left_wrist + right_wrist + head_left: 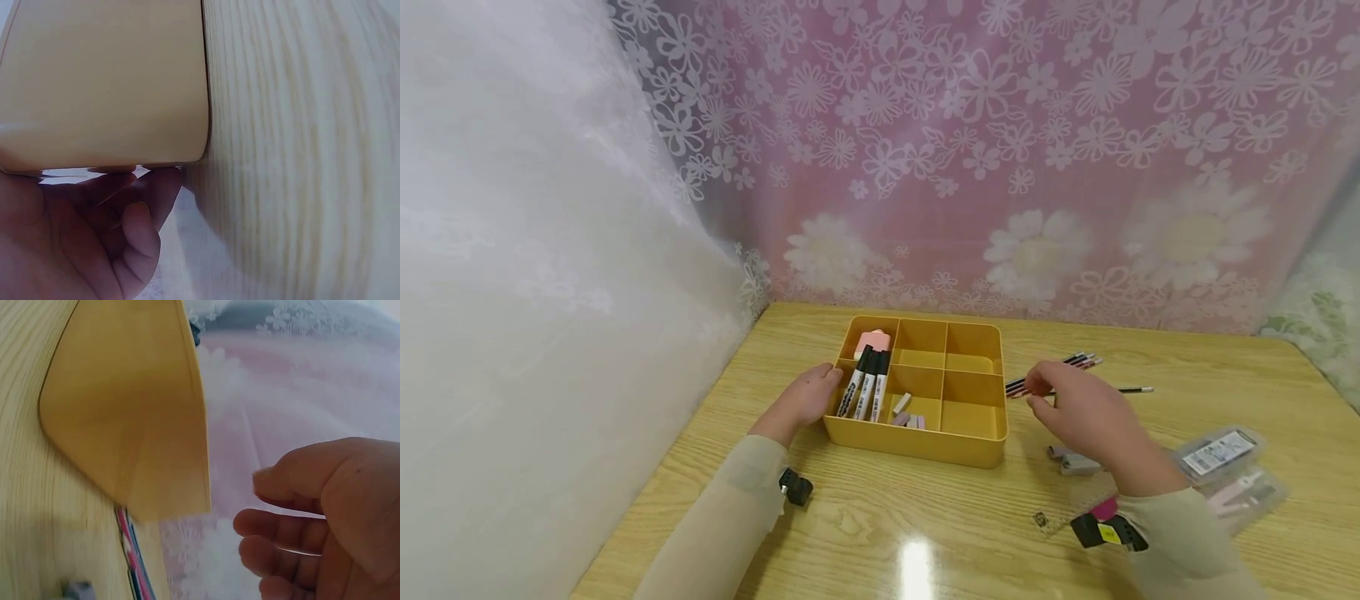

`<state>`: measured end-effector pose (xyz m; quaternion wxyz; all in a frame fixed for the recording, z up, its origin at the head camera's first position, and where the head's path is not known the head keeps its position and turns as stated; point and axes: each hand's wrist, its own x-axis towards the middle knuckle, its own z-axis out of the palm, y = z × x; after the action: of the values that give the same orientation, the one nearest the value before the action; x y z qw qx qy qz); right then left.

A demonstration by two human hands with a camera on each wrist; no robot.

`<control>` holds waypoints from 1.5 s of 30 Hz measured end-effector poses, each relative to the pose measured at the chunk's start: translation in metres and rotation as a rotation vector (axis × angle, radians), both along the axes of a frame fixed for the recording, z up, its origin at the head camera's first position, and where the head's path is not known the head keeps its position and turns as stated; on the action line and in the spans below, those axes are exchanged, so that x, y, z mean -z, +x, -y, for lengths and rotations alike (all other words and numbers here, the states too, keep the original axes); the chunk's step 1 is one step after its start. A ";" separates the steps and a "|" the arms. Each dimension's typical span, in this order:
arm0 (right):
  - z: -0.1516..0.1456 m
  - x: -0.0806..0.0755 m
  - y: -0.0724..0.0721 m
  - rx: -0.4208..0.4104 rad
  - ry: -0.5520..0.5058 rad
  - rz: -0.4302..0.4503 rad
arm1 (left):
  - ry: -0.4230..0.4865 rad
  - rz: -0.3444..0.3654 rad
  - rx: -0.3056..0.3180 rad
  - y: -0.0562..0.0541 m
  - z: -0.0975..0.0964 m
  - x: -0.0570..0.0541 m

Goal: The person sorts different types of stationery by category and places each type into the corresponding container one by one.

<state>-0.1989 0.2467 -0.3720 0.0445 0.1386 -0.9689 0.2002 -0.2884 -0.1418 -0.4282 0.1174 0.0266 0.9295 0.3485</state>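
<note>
A yellow divided organizer box (917,448) sits on the wooden table. Three white markers (867,392) with black caps lean in its left compartments, by a pink and white item (874,340). Small eraser-like blocks (902,404) lie in the front middle compartment. My left hand (811,393) rests against the box's left wall, its fingers (164,194) touching that side. To the right of the box, my right hand (1086,412) hovers with loosely bent fingers and holds nothing. Several pencils (1081,360) lie on the table behind and beneath it, partly hidden by the hand.
Small grey blocks (1078,464) lie below the right hand. Clear plastic cases (1217,454) are at the right, partly behind the forearm. A transparent ruler-like strip (1048,522) lies near the right wrist. A floral curtain (970,167) hangs behind the table.
</note>
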 end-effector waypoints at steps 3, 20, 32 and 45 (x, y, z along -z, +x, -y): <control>-0.011 0.003 0.004 0.002 -0.013 0.052 | -0.006 -0.008 0.000 0.000 0.000 0.000; -0.040 0.010 0.001 -0.050 0.053 0.244 | 0.006 -0.007 -0.004 0.000 0.002 0.002; -0.039 0.029 -0.003 -0.060 0.077 0.317 | 0.014 -0.009 -0.003 -0.001 -0.001 0.001; -0.029 0.050 -0.004 -0.021 0.143 0.301 | 0.015 -0.004 -0.003 0.000 0.000 0.003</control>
<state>-0.2032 0.2756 -0.4222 -0.1131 0.1198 -0.9749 0.1498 -0.2884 -0.1415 -0.4312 0.1147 0.0268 0.9273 0.3554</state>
